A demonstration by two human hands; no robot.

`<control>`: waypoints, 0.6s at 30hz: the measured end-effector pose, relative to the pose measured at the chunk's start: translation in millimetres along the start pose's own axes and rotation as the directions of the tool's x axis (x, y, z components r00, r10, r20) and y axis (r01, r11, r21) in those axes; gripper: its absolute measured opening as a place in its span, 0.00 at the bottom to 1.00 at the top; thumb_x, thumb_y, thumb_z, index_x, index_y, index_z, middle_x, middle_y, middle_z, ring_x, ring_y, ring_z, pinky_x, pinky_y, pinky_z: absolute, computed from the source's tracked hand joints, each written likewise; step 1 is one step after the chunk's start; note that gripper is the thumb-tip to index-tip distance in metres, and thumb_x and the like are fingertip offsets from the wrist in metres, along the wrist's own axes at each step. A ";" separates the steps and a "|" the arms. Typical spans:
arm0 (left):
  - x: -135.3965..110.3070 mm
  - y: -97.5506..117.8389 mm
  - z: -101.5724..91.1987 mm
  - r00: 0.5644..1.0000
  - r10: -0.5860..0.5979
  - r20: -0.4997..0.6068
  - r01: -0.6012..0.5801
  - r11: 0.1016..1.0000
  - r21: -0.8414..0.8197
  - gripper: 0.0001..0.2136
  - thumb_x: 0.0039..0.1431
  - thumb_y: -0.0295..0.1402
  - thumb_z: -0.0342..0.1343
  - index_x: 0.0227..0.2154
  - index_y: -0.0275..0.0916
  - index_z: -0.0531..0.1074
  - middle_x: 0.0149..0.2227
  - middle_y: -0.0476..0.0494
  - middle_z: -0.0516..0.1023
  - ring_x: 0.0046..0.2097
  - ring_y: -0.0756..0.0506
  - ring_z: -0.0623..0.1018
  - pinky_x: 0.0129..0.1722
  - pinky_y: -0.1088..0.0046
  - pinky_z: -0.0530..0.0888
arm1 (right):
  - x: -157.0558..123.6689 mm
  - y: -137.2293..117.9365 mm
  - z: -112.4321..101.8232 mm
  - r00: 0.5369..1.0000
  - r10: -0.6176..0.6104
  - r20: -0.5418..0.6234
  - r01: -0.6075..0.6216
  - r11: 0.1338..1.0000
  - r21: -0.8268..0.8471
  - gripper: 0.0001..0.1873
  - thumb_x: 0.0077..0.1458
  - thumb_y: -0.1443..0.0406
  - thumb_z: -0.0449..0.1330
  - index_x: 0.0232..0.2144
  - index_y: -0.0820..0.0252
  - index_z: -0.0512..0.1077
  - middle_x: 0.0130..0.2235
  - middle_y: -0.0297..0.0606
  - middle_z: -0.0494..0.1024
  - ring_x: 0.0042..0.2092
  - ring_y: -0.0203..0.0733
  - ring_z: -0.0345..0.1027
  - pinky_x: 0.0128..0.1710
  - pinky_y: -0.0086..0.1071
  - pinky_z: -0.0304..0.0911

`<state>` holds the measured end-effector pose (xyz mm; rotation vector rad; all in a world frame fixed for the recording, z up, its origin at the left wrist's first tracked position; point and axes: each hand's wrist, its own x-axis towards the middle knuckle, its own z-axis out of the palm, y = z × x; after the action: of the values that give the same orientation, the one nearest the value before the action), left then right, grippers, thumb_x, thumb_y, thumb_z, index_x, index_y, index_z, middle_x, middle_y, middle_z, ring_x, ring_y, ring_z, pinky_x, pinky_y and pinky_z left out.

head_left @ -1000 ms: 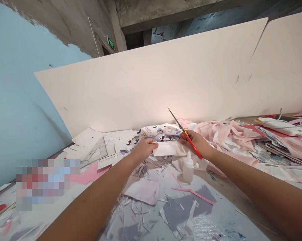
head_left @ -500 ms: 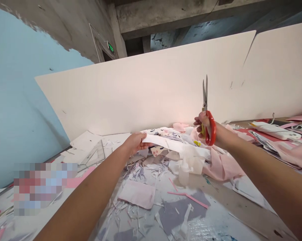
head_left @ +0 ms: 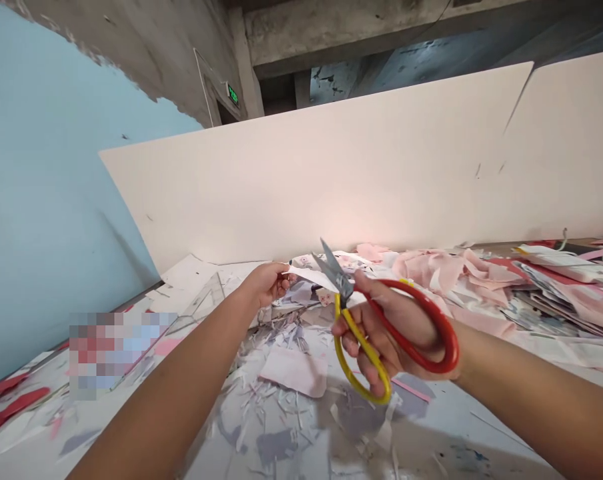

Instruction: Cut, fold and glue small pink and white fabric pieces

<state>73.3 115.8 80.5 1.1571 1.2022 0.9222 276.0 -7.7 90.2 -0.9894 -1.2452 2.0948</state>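
My left hand (head_left: 271,283) pinches one end of a white strip (head_left: 309,275) between thumb and fingers; whether it is paper or cloth I cannot tell. In my right hand (head_left: 376,327) are scissors (head_left: 349,287) with one red and one yellow handle. Their blades are parted and point up and left, in front of the strip's right part, which they partly hide. Whether the blades touch the strip is not clear. Below the hands lies a pale pink rectangular piece (head_left: 296,371) among thin white scraps (head_left: 281,417).
A tall cream panel (head_left: 321,180) stands behind the table. Pink fabric pieces (head_left: 461,273) and a stack of sheets (head_left: 566,300) lie on the right. At left are a clear set square (head_left: 206,297), red pieces (head_left: 19,408) and a blurred-out patch (head_left: 116,350).
My right hand has come down, left and closer with the scissors, whose blades have tilted left toward the strip. My left hand keeps its hold on the strip. The view has shifted slightly.
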 end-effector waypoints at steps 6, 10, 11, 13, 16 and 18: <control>-19.4 -15.0 -23.1 0.999 0.034 -0.030 -0.034 0.999 -0.012 0.08 0.56 0.31 0.50 0.38 0.33 0.65 0.32 0.43 0.73 0.28 0.52 0.73 0.24 0.77 0.70 | 9.1 32.2 17.2 0.986 0.159 0.042 -0.158 0.987 -0.023 0.37 0.47 0.37 0.35 0.22 0.61 0.66 0.22 0.33 0.68 0.15 0.37 0.64 0.17 0.30 0.56; -27.2 -27.9 -29.8 0.998 0.065 -0.010 -0.066 0.997 -0.038 0.03 0.52 0.26 0.50 0.29 0.37 0.60 0.21 0.48 0.71 0.17 0.56 0.67 0.15 0.84 0.60 | 12.6 45.3 29.9 0.961 0.275 0.027 -0.275 0.961 -0.014 0.40 0.49 0.39 0.26 0.23 0.61 0.64 0.22 0.33 0.67 0.14 0.37 0.65 0.16 0.30 0.58; -28.4 -30.6 -30.7 0.997 0.071 -0.002 -0.071 0.997 -0.042 0.04 0.51 0.26 0.50 0.28 0.38 0.59 0.20 0.49 0.71 0.17 0.56 0.67 0.15 0.84 0.60 | 15.5 46.7 32.2 0.950 0.311 -0.005 -0.311 0.950 -0.012 0.41 0.49 0.40 0.24 0.23 0.61 0.63 0.21 0.33 0.66 0.14 0.36 0.64 0.15 0.29 0.57; -30.5 -34.8 -31.8 0.996 0.085 0.014 -0.084 0.996 -0.042 0.05 0.50 0.26 0.50 0.28 0.38 0.58 0.20 0.48 0.71 0.17 0.55 0.68 0.15 0.84 0.61 | 23.2 47.1 35.3 0.931 0.361 -0.061 -0.362 0.932 0.002 0.41 0.49 0.41 0.21 0.23 0.62 0.62 0.19 0.32 0.65 0.14 0.36 0.64 0.14 0.27 0.55; -32.4 -38.6 -32.5 0.993 0.111 0.032 -0.110 0.993 -0.031 0.05 0.50 0.26 0.49 0.29 0.38 0.58 0.19 0.48 0.72 0.17 0.55 0.69 0.16 0.84 0.61 | 36.1 44.6 36.5 0.926 0.367 -0.089 -0.366 0.930 0.028 0.39 0.50 0.41 0.24 0.26 0.62 0.61 0.19 0.32 0.65 0.15 0.36 0.63 0.15 0.27 0.56; -32.8 -40.4 -33.0 0.992 0.118 0.043 -0.117 0.993 -0.018 0.05 0.50 0.26 0.49 0.29 0.39 0.58 0.19 0.48 0.72 0.17 0.55 0.69 0.16 0.83 0.61 | 43.2 43.1 35.6 0.928 0.358 -0.100 -0.355 0.934 0.046 0.38 0.50 0.40 0.26 0.26 0.62 0.61 0.18 0.32 0.65 0.15 0.35 0.63 0.16 0.28 0.57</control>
<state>33.4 81.6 48.3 1.2404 1.0992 0.9871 219.1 -14.6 48.8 -1.3837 -1.0409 2.2831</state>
